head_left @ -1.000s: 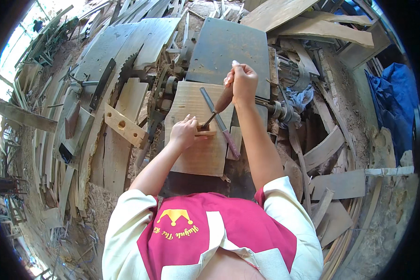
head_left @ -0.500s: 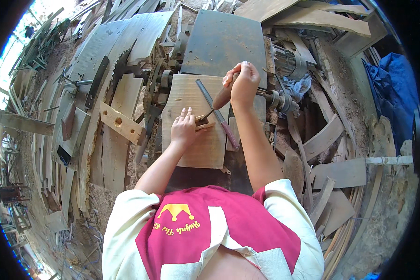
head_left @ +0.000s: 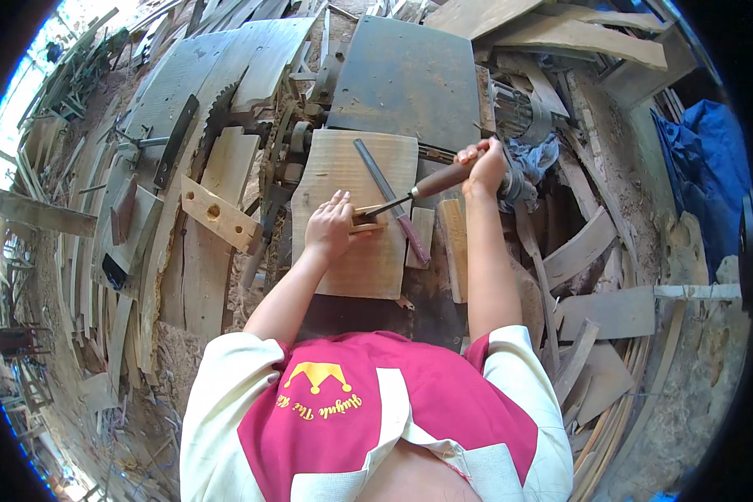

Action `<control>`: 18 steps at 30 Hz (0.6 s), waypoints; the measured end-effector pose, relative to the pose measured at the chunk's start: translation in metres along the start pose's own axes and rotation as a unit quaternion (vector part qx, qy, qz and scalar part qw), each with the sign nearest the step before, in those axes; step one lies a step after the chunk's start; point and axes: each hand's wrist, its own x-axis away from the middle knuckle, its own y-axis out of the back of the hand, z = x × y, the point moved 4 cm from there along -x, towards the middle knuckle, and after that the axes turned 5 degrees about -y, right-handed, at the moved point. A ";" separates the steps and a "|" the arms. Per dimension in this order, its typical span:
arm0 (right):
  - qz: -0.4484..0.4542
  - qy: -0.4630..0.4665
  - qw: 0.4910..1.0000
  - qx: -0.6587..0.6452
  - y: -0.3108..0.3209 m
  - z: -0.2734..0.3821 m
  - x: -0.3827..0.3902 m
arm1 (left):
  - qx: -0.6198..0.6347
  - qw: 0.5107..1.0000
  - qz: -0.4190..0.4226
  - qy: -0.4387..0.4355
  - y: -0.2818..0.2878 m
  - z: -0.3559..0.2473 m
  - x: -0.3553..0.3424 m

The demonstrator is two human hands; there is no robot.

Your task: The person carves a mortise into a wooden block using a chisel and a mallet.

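Note:
My right hand (head_left: 483, 170) is wrapped around the end of a brown wooden handle. The tool looks like a chisel (head_left: 437, 180), with a dark metal shaft slanting down to the left. Its tip meets a small slotted wooden piece (head_left: 371, 227) lying on a flat board (head_left: 356, 272). Pressing that piece down is my left hand (head_left: 330, 224), fingers extended over its left end; the thumb is mostly hidden. A grey metal bar with a reddish-purple handle, like a file (head_left: 380, 182), lies diagonally on the board beneath the chisel's shaft.
Left of the board stand a toothed saw blade (head_left: 218, 107) and a wooden block with round holes (head_left: 217, 217). A metal plate (head_left: 406, 71) lies beyond, with a motor (head_left: 517, 110) at its right. A narrow wood strip (head_left: 453, 249) lies near my right forearm. Scrap planks surround everything.
My right hand has swung right and slightly down, so the chisel now leans much lower to the right. My left hand stays on the wooden piece.

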 end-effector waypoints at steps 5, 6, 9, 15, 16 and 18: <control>-0.036 0.015 0.999 -0.017 0.034 -0.011 0.002 | 0.007 1.000 -0.013 -0.004 -0.005 0.004 0.001; -0.033 0.018 0.999 -0.013 0.036 -0.011 0.005 | 0.005 1.000 -0.015 0.003 -0.006 0.007 0.003; 0.001 0.040 0.999 -0.024 0.024 -0.005 0.023 | 0.027 1.000 0.008 0.011 -0.002 0.003 0.001; 0.213 0.155 0.965 -0.008 -0.053 0.000 0.084 | 0.050 0.997 0.023 0.054 -0.001 0.006 -0.001; 0.256 0.151 0.955 0.012 -0.061 -0.001 0.094 | 0.047 0.997 0.027 0.046 -0.002 0.005 -0.002; 0.289 0.167 0.940 0.073 -0.073 -0.003 0.112 | 0.042 0.998 0.031 0.040 -0.001 0.005 -0.002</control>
